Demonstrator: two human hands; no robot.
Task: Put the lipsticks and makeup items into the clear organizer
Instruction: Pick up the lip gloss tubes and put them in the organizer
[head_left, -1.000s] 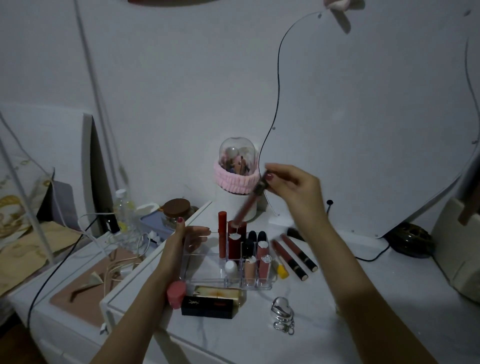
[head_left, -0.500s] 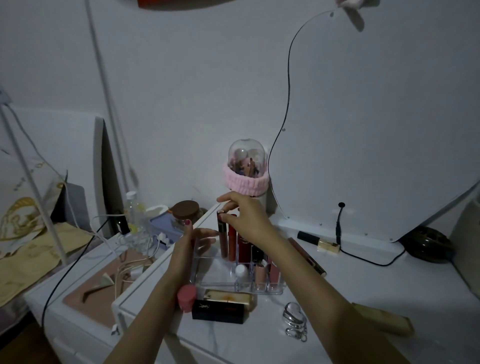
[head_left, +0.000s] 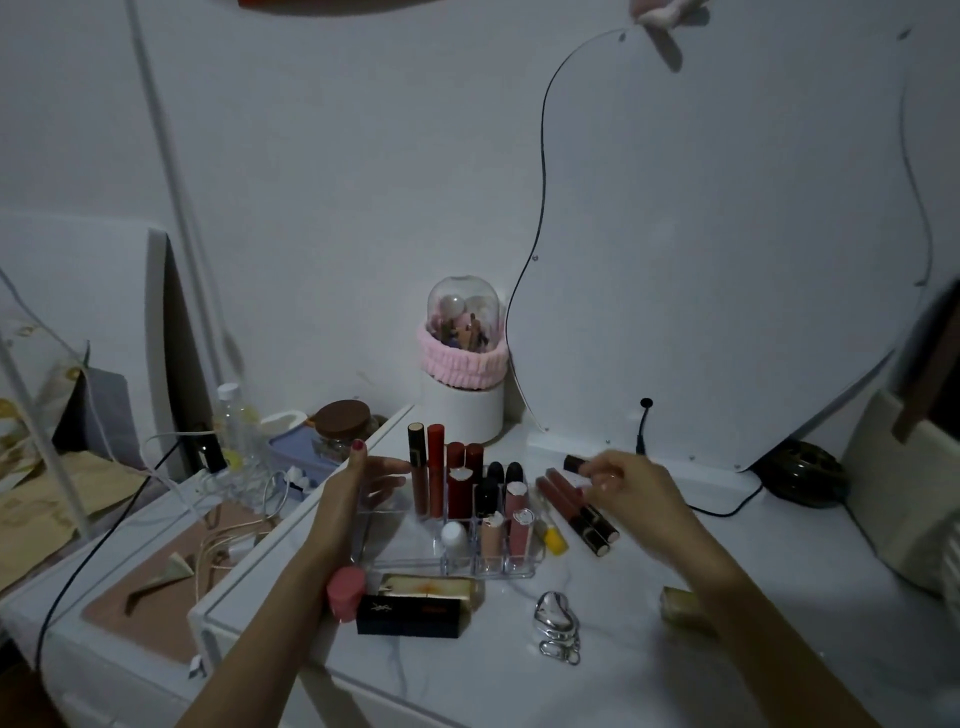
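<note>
The clear organizer (head_left: 404, 557) sits mid-table with several lipsticks and glosses standing upright in its right-hand slots, including a tall dark-capped tube (head_left: 417, 467) at the back. My left hand (head_left: 343, 493) grips the organizer's back left corner, thumb up. Just right of the organizer, my right hand (head_left: 634, 493) hovers with fingers apart and empty over two lip glosses (head_left: 576, 506) lying on the table. A dark lipstick (head_left: 571, 461) lies by its fingertips. A small yellow-capped item (head_left: 553, 540) rests against the organizer's right wall.
In front of the organizer lie a pink-capped item (head_left: 345, 600), a gold box (head_left: 431, 587), a black box (head_left: 410, 616) and a silver clip (head_left: 558, 623). A domed brush holder (head_left: 462, 364) and a mirror (head_left: 727, 260) stand behind. A gold item (head_left: 680, 605) lies under my right forearm.
My right hand stood the tube it was carrying in the organizer's back row, let go and moved right over the loose glosses. The left hand stayed at the organizer.
</note>
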